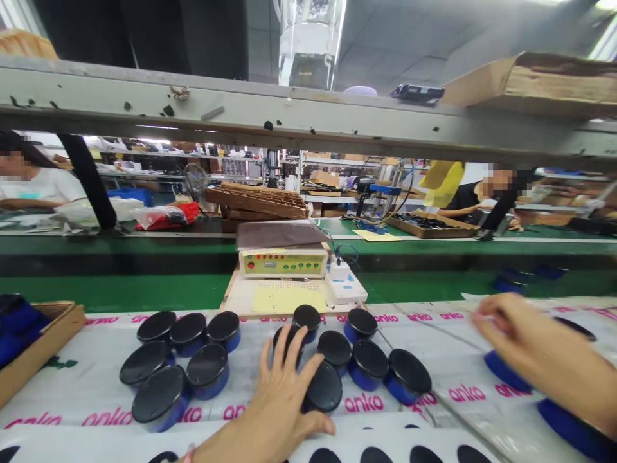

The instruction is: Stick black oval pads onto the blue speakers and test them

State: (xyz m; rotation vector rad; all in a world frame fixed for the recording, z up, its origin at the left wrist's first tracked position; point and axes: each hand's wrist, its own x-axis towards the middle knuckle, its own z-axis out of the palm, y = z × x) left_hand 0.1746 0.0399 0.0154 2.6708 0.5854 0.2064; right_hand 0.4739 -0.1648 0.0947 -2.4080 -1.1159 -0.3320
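Observation:
My left hand lies with fingers spread over a group of round blue pieces with black tops. Its fingertips reach a black-topped piece, and its thumb and index finger straddle another black-topped piece. My right hand is at the right, smeared by motion, so its fingers do not show clearly. Beneath it a blue piece and a larger blue piece are partly hidden by the arm. At the bottom edge is a white sheet with black round spots.
More black-topped pieces stand to the left on white plastic printed in pink. A cardboard box holds blue pieces. Behind sit a control box and a power strip. A shelf beam crosses overhead. Two people work beyond.

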